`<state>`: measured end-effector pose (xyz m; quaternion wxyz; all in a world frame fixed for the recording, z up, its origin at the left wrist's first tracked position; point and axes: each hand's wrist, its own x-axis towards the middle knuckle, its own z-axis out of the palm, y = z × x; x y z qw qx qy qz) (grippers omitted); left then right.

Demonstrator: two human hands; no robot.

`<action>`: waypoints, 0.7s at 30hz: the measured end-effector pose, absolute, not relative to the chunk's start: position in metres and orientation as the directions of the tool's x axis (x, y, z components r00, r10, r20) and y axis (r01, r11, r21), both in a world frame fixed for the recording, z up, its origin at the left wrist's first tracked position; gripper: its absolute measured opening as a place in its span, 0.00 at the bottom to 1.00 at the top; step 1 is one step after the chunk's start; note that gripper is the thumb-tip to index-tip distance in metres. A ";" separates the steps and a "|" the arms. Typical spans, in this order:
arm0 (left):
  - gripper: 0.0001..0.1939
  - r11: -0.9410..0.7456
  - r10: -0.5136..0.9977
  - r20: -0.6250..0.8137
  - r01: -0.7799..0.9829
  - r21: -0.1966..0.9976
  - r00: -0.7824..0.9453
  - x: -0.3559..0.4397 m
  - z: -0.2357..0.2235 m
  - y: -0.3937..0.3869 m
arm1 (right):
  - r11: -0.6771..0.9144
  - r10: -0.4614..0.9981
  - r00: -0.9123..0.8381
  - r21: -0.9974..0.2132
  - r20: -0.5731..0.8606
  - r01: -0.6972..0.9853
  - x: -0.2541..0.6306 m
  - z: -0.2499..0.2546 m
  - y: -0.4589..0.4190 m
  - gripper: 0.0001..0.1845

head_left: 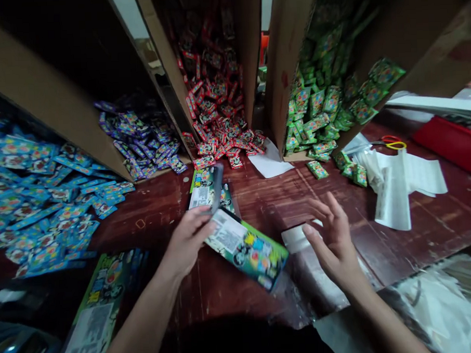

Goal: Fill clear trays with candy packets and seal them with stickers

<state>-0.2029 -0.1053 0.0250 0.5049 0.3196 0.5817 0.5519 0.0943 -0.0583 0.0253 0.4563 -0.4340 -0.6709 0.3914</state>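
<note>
My left hand (189, 236) grips one end of a green printed carton (248, 247) that lies tilted on the dark red table (267, 196). Just behind that hand is a second, open carton (207, 189) with its flap raised. My right hand (334, 237) hovers with fingers spread, holding nothing, above a small clear plastic wrapper (296, 239). The right hand is a short way right of the green carton and does not touch it.
Tilted cardboard boxes spill small packets: blue (33, 201) at left, purple (140, 139), red (217, 120) in the middle, green (326, 110) at right. White paper sheets (400, 185) and scissors (392, 142) lie at right. More flat green cartons (103, 291) lie at lower left.
</note>
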 end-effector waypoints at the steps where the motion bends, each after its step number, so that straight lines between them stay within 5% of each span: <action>1: 0.33 0.150 0.909 -0.233 -0.251 0.956 -0.346 -0.202 0.028 -0.109 | 0.240 0.965 -0.147 -0.957 0.217 0.165 0.096 0.021 -0.064 0.44; 4: 0.42 0.103 0.904 -0.239 -0.362 0.926 -0.356 -0.182 0.024 -0.127 | 0.088 0.995 -0.040 -0.996 0.087 0.007 0.089 0.011 -0.076 0.47; 8: 0.24 0.167 0.953 -0.204 -0.175 0.970 -0.222 -0.148 0.003 -0.150 | 0.097 0.989 0.117 -0.994 0.090 -0.059 0.082 0.011 -0.064 0.46; 10: 0.14 0.182 0.977 -0.182 -0.009 0.983 -0.114 -0.138 -0.001 -0.152 | 0.099 0.994 -0.033 -0.995 0.100 -0.016 0.088 0.012 -0.052 0.47; 14: 0.20 0.185 0.982 -0.184 -0.022 0.982 0.031 -0.124 -0.001 -0.133 | 0.187 0.869 -0.477 -0.979 0.127 0.079 0.096 0.005 -0.045 0.47; 18: 0.24 0.157 0.987 -0.155 -0.100 0.982 0.034 -0.117 -0.009 -0.121 | 0.429 0.886 -0.312 -0.861 0.342 0.273 0.099 -0.010 -0.059 0.45; 21: 0.23 0.198 0.979 -0.193 -0.083 0.977 0.063 -0.118 -0.016 -0.125 | 0.421 0.895 -0.297 -0.851 0.333 0.315 0.102 -0.021 -0.070 0.39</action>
